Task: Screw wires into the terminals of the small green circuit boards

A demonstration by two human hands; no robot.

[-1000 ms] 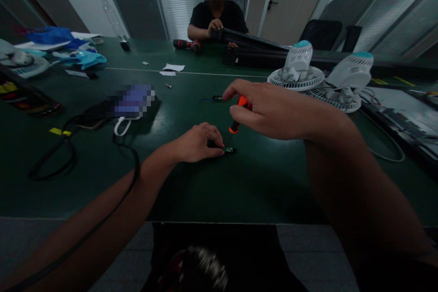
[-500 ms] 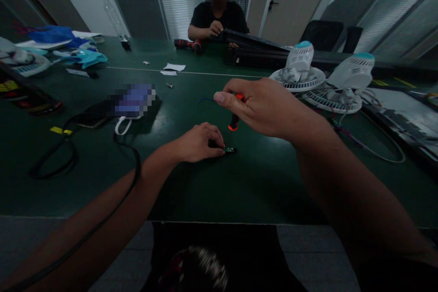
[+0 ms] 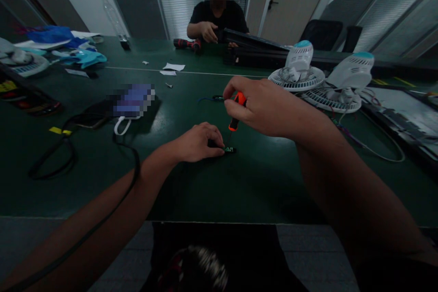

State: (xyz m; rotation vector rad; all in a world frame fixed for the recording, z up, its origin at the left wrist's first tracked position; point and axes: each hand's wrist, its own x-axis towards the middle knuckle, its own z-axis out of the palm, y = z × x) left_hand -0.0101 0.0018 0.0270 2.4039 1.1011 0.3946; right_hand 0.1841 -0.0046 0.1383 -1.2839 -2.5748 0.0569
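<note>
My left hand (image 3: 196, 142) rests on the green table (image 3: 239, 187), fingers pinched on a small green circuit board (image 3: 229, 149). My right hand (image 3: 263, 107) is closed round an orange-and-black screwdriver (image 3: 237, 112), held upright with its tip down on the board. A small part with a blue wire (image 3: 214, 98) lies on the table just beyond the screwdriver.
Two white small fans (image 3: 301, 70) (image 3: 345, 82) lie at the right with loose wires. A black cable (image 3: 102, 146) loops at the left, by a blurred object (image 3: 132, 100). Across the table a person (image 3: 217, 18) handles a long black case (image 3: 260, 43); a red drill (image 3: 186, 44) lies beside them.
My right hand's fingers have shifted round the screwdriver handle, thumb drawn back in; the tool stays upright on the board. My left hand has not moved.
</note>
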